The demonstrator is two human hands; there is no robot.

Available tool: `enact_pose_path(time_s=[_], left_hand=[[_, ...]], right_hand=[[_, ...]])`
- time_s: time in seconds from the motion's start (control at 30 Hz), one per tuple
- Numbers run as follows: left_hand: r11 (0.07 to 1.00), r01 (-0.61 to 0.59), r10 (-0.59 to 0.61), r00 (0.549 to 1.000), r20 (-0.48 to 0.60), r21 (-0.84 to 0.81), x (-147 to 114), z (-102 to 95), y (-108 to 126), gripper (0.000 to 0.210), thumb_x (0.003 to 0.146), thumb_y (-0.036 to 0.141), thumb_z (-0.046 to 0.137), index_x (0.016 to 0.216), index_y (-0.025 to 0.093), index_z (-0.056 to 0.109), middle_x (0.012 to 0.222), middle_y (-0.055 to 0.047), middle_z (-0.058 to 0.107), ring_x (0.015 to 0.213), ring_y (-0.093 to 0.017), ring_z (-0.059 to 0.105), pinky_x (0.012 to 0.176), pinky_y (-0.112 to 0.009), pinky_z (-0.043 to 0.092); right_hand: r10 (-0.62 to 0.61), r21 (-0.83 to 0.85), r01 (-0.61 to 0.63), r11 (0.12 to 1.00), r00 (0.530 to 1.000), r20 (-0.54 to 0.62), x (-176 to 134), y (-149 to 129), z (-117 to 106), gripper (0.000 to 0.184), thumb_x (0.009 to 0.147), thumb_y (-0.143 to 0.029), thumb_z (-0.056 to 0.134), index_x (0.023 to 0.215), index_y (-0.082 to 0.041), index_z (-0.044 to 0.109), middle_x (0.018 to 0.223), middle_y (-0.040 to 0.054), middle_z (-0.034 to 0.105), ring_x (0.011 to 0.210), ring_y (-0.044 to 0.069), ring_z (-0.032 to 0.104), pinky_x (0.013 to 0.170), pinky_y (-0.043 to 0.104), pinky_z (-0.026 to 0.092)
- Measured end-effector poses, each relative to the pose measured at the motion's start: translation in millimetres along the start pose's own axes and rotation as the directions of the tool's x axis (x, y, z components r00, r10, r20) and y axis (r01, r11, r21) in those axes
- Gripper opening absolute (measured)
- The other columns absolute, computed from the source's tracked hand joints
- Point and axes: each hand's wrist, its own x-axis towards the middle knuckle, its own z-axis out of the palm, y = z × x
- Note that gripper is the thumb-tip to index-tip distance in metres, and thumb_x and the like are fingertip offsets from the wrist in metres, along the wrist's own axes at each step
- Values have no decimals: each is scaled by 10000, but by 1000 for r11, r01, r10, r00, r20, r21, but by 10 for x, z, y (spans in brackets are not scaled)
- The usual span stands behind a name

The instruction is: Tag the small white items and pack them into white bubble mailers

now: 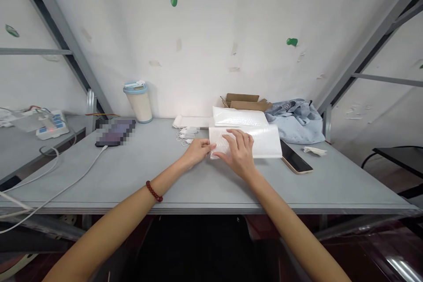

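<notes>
A white padded mailer (266, 141) with a glossy surface lies in front of me, its right end over a phone's edge. My left hand (196, 152) pinches its left edge between thumb and fingers. Over the mailer's left half, my right hand (240, 152) has its thumb and index finger apart, with the other fingers curved; whether the fingertips touch it I cannot tell. Just behind lies another white padded mailer (239, 116). Several small white tags with string loops (187, 134) are left of the mailer, beside a flat white packet (193, 121).
An open cardboard box (246, 102) and a bundled pale blue cloth (297, 121) stand at the back. Right are a phone (295, 158) and a crumpled white scrap (315, 151). Left are a cream tumbler (140, 105), a charging device (115, 132) with its cable (87, 172), and a power strip (53, 125).
</notes>
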Motion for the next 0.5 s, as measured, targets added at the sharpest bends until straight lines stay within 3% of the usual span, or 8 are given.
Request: enact_pose_path(time_s=[0.1, 0.17, 0.37, 0.43, 0.5], left_hand=[[976, 214, -216, 966, 143, 27, -15, -10, -34, 314, 834, 307, 612, 568, 175, 511, 420, 36, 474, 351, -75, 357, 385, -228, 260], [964, 263, -266, 955, 133, 45, -13, 7, -47, 269, 833, 264, 623, 595, 165, 544, 419, 19, 516, 337, -84, 410, 366, -221, 286], [941, 318, -317, 948, 32, -111, -5, 100, -47, 224, 818, 217, 665, 636, 156, 550, 471, -24, 597, 462, -150, 613, 413, -219, 412], [952, 301, -300, 954, 24, -48, 29, 50, -15, 245, 855, 254, 613, 637, 154, 565, 459, -31, 600, 409, -142, 574, 421, -233, 414], [969, 227, -223, 974, -50, 101, 115, -101, 40, 279, 885, 293, 552, 645, 157, 590, 394, -8, 545, 363, -140, 521, 431, -245, 402]], right_hand=[[-60, 69, 50, 996, 986, 153, -18, 45, 57, 405, 893, -527, 581, 1102, -181, 614, 1193, 162, 631, 1102, 303, 543, 961, 456, 320], [-70, 133, 33, 991, 956, 285, -25, 77, 61, 351, 869, -491, 637, 1038, -184, 634, 1134, 142, 658, 1051, 288, 569, 919, 439, 350], [-106, 305, -23, 952, 910, 401, -42, 120, -23, 415, 760, -416, 776, 1092, -209, 639, 1180, 117, 633, 1107, 285, 551, 902, 413, 396], [-90, 302, -53, 952, 894, 440, -50, 136, -9, 291, 778, -297, 763, 1039, -217, 661, 1131, 99, 644, 1066, 272, 569, 889, 413, 401], [-59, 298, -91, 950, 886, 460, -57, 163, 24, 166, 805, -184, 711, 963, -222, 682, 1081, 80, 656, 1030, 254, 585, 875, 405, 403]])
